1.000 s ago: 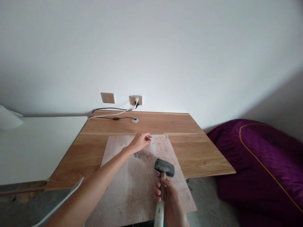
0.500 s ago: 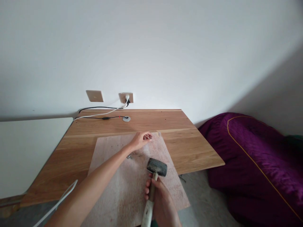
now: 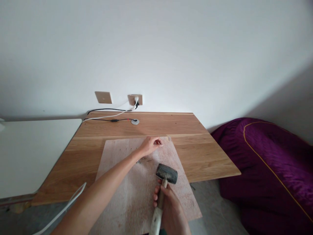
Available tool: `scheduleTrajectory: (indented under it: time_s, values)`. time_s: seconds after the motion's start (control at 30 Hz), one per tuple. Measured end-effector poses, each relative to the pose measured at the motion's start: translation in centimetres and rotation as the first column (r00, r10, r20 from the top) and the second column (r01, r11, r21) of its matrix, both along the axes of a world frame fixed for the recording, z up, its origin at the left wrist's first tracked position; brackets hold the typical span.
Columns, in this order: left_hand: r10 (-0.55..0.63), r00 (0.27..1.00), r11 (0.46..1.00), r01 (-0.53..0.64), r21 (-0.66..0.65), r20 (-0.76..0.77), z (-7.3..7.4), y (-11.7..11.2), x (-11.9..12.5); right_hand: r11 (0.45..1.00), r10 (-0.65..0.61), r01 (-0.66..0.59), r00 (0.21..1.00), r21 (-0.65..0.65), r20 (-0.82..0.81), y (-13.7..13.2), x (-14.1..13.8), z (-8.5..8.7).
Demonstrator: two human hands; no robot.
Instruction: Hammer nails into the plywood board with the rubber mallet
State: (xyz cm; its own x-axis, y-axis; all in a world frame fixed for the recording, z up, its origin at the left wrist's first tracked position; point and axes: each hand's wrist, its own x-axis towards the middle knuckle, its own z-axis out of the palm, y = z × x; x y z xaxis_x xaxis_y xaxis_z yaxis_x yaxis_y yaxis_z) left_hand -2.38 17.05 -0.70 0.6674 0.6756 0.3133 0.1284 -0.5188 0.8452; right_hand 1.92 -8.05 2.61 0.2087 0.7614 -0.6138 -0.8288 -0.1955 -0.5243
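Note:
My right hand (image 3: 171,209) is wrapped round the pale handle of a black-headed mallet (image 3: 167,173), held upright over the near part of a thin plywood sheet (image 3: 127,195). My left hand (image 3: 150,145) reaches across to the sheet's far edge, fingers pinched together on something small I cannot make out. A few loose nails (image 3: 143,160) lie on the sheet just behind my left wrist. The sheet rests on a wooden desk (image 3: 200,153) and overhangs its front edge.
Two wall plates (image 3: 104,97) sit behind the desk, one with a plug and white cable (image 3: 110,116) running left. A white table (image 3: 31,150) adjoins on the left. A purple beanbag (image 3: 269,163) lies at the right. A white cord (image 3: 66,205) hangs at lower left.
The view swung right and then part way back. Both hands keep nearly the same pose, the mallet still raised over the sheet.

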Motion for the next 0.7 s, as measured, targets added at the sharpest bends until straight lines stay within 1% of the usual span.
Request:
scheduleTrajectory:
  time_s: [0.2,0.37,0.43,0.5,0.57,0.63,0.7]
  values:
    - [0.014,0.999,0.998,-0.011,0.058,-0.049,0.1,-0.2,-0.1,1.0,0.017,-0.017,1.0,0.003,0.005,-0.1,0.0,0.2]
    - [-0.033,0.99,0.992,0.049,0.113,-0.135,0.6,-0.6,-0.2,1.0,0.018,-0.018,1.0,0.004,0.014,0.0,0.0,0.0]
    - [-0.046,0.986,0.983,0.074,0.17,-0.162,0.9,-0.7,-0.2,1.0,0.019,-0.019,1.0,0.008,0.011,-0.1,0.1,0.0]
    - [-0.053,0.979,0.962,0.103,0.253,-0.197,1.1,-0.7,-0.3,1.0,0.02,-0.02,1.0,0.014,0.0,-0.1,0.1,-0.1]
    - [-0.068,0.971,0.946,0.136,0.296,-0.23,1.1,-0.4,-0.3,0.999,0.018,-0.018,1.0,0.027,-0.012,-0.1,0.1,-0.4]
    - [-0.102,0.965,0.948,0.168,0.272,-0.241,1.0,0.1,-0.4,0.999,-0.002,0.003,1.0,0.038,-0.018,-0.2,0.0,-0.9]
    - [-0.144,0.963,0.957,0.193,0.216,-0.226,0.9,0.7,-0.6,0.999,-0.026,0.027,0.999,0.042,-0.024,-0.2,-0.1,-1.3]
